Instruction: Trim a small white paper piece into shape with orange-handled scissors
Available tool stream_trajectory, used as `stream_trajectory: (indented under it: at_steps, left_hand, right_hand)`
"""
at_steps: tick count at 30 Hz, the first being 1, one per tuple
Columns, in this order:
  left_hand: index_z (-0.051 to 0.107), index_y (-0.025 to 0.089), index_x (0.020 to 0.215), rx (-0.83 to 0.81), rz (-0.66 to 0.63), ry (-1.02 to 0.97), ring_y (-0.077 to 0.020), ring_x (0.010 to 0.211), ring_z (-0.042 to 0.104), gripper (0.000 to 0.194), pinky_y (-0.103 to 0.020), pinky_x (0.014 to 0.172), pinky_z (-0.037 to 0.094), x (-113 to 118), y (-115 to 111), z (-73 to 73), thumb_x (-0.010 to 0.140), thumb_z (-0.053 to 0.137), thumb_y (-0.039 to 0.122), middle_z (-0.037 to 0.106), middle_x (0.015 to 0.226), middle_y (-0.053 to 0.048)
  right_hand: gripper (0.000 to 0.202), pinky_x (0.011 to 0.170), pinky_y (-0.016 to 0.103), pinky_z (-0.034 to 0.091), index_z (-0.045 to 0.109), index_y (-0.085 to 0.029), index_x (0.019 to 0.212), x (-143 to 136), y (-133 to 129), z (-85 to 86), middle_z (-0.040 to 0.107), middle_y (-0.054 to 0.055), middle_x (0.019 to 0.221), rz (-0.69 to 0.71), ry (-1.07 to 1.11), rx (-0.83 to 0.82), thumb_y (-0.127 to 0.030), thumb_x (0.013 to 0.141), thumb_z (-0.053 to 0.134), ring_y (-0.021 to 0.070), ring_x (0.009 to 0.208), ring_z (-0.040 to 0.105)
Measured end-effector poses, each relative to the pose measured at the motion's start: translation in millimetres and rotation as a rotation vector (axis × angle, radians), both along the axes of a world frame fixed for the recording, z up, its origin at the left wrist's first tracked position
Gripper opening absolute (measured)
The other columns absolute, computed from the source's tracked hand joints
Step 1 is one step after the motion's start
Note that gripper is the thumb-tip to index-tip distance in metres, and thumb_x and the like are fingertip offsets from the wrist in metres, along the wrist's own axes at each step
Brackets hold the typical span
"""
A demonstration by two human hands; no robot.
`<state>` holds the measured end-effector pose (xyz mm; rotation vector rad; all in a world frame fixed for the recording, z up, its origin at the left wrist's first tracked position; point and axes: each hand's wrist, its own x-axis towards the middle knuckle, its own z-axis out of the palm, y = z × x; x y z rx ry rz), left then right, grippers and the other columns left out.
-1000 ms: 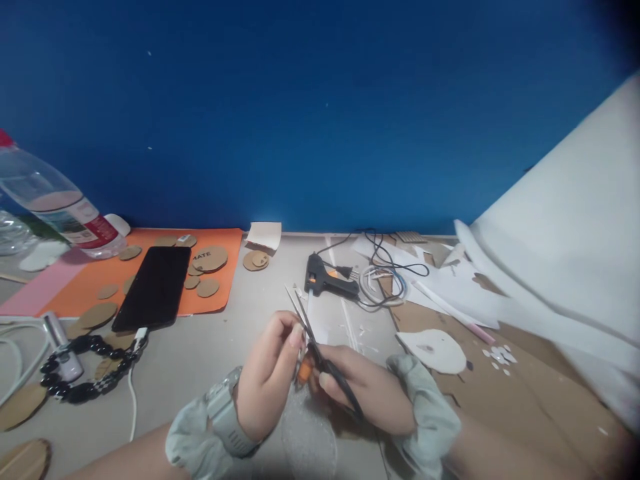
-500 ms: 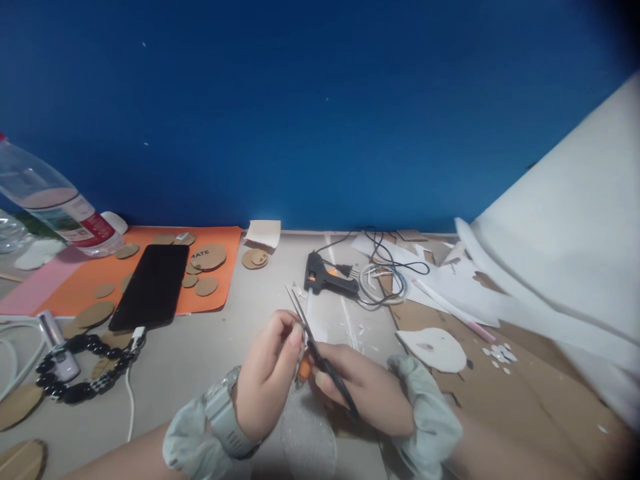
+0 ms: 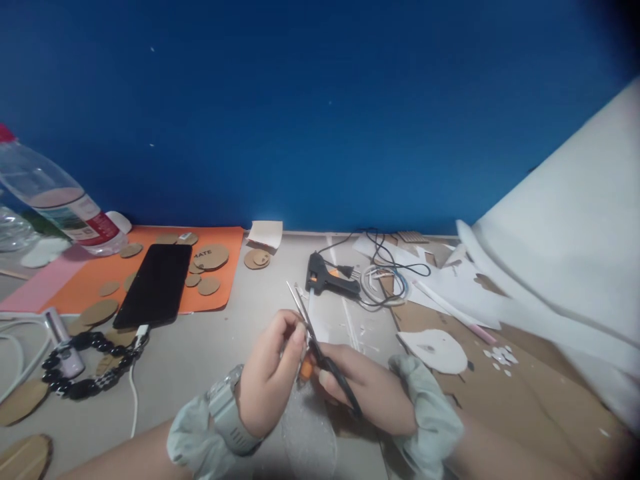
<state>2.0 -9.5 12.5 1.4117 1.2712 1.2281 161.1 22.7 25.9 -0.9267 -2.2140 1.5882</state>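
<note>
My right hand (image 3: pixel 363 380) grips a pair of black-handled scissors (image 3: pixel 327 363), whose blades point up and away from me. Close beside the blades, my left hand (image 3: pixel 275 373) is pinched, thumb against fingers; whatever it holds is too small or hidden to name. An orange piece (image 3: pixel 306 369) shows between the two hands, below the scissors. Beneath them lies a clear, rounded plastic sheet or lid (image 3: pixel 310 433). A black glue gun (image 3: pixel 333 279) rests on the table beyond the blades, with small white scraps near its nozzle.
On the left are a black phone (image 3: pixel 155 283), cardboard discs (image 3: pixel 213 257) on orange paper (image 3: pixel 227 287), a black bead bracelet (image 3: pixel 83 393) and a plastic bottle (image 3: pixel 75 207). To the right, a white paper shape (image 3: pixel 437 350) and small white pieces (image 3: pixel 501 355) lie on cardboard (image 3: pixel 540 400).
The whole view has shifted slightly, so things sit a little further right. Both hands keep nearly the same pose, and the scissor blades look slightly closer together.
</note>
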Motion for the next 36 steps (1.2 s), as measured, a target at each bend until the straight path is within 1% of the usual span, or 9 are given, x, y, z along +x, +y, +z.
stream_trajectory:
  at_steps: [1, 3, 8, 12, 19, 27, 32, 34, 36]
  left_hand:
    - [0.046, 0.02, 0.083, 0.0, -0.003, 0.0, -0.0108, 0.068, 0.047, 0.02, -0.023, 0.066, 0.04, -0.1, 0.2, -0.1, 0.097, 0.035, 0.026, 0.047, 0.072, 0.003]
    - [0.046, 0.02, 0.083, -0.001, -0.006, 0.004, -0.0108, 0.067, 0.047, 0.02, -0.023, 0.066, 0.04, -0.4, 0.4, -0.3, 0.098, 0.034, 0.026, 0.047, 0.072, 0.004]
    - [0.046, 0.02, 0.083, -0.005, -0.002, 0.024, -0.0115, 0.068, 0.048, 0.019, -0.024, 0.067, 0.04, -0.8, -0.2, -0.1, 0.097, 0.034, 0.025, 0.048, 0.072, 0.003]
    - [0.046, 0.02, 0.083, -0.003, -0.004, 0.029, -0.0117, 0.069, 0.049, 0.018, -0.024, 0.068, 0.04, -0.3, -0.4, 0.4, 0.097, 0.035, 0.025, 0.048, 0.073, 0.003]
    - [0.045, 0.02, 0.083, -0.013, -0.001, 0.031, -0.0116, 0.068, 0.048, 0.019, -0.024, 0.067, 0.04, 0.3, -0.2, 0.2, 0.097, 0.034, 0.026, 0.047, 0.072, 0.003]
    - [0.045, 0.02, 0.083, -0.021, 0.007, 0.039, -0.012, 0.068, 0.047, 0.02, -0.025, 0.066, 0.04, 0.0, 1.1, -1.1, 0.097, 0.034, 0.027, 0.046, 0.071, 0.003]
    - [0.045, 0.02, 0.081, -0.02, 0.017, 0.029, -0.0112, 0.066, 0.046, 0.021, -0.024, 0.065, 0.039, -0.1, 0.5, -1.3, 0.097, 0.034, 0.027, 0.046, 0.07, 0.004]
    - [0.046, 0.02, 0.082, -0.023, 0.02, 0.029, -0.0111, 0.066, 0.046, 0.02, -0.024, 0.065, 0.039, -0.4, 0.2, -1.5, 0.097, 0.035, 0.028, 0.046, 0.07, 0.004]
    - [0.046, 0.02, 0.082, -0.022, 0.021, 0.029, -0.0111, 0.066, 0.046, 0.02, -0.024, 0.065, 0.039, -0.5, 0.2, -1.7, 0.097, 0.035, 0.028, 0.046, 0.07, 0.004]
  right_hand:
    - [0.029, 0.061, 0.022, 0.037, 0.052, -0.017, 0.086, 0.6, 0.6, -0.6, 0.048, -0.002, 0.07, 0.03, 0.011, -0.005, -0.043, 0.093, 0.041, 0.0119, 0.063, 0.044]
    - [0.03, 0.061, 0.022, 0.038, 0.052, -0.017, 0.088, 1.3, 0.7, -2.5, 0.048, -0.002, 0.071, 0.026, 0.029, 0.002, -0.043, 0.093, 0.04, 0.0119, 0.063, 0.044]
    - [0.032, 0.061, 0.023, 0.039, 0.053, -0.017, 0.087, 0.0, -4.2, -5.5, 0.052, 0.0, 0.073, -0.062, 0.038, 0.031, -0.046, 0.091, 0.041, 0.014, 0.066, 0.047]
    - [0.032, 0.063, 0.024, 0.04, 0.052, -0.018, 0.086, 0.0, -5.5, -6.1, 0.055, 0.001, 0.076, -0.095, 0.05, 0.023, -0.048, 0.09, 0.042, 0.0158, 0.07, 0.049]
    - [0.031, 0.067, 0.024, 0.039, 0.051, -0.018, 0.087, 2.8, 1.4, -7.0, 0.052, 0.0, 0.08, 0.005, 0.053, -0.03, -0.047, 0.092, 0.041, 0.0147, 0.072, 0.046]
    - [0.039, 0.067, 0.026, 0.038, 0.052, -0.017, 0.088, 0.1, 0.7, -8.1, 0.05, 0.0, 0.078, 0.003, 0.064, -0.053, -0.053, 0.092, 0.039, 0.015, 0.071, 0.045]
    - [0.04, 0.071, 0.026, 0.038, 0.053, -0.017, 0.087, -0.5, 0.8, -4.4, 0.052, 0.001, 0.081, -0.023, 0.101, -0.063, -0.054, 0.092, 0.039, 0.0154, 0.074, 0.046]
    - [0.041, 0.072, 0.026, 0.039, 0.055, -0.017, 0.087, -0.6, 1.7, -2.8, 0.051, 0.0, 0.078, -0.015, 0.13, -0.087, -0.055, 0.091, 0.041, 0.0148, 0.073, 0.046]
    - [0.043, 0.07, 0.026, 0.04, 0.055, -0.016, 0.086, -0.8, 2.7, -2.4, 0.047, -0.001, 0.071, -0.014, 0.161, -0.12, -0.056, 0.091, 0.041, 0.0141, 0.069, 0.045]
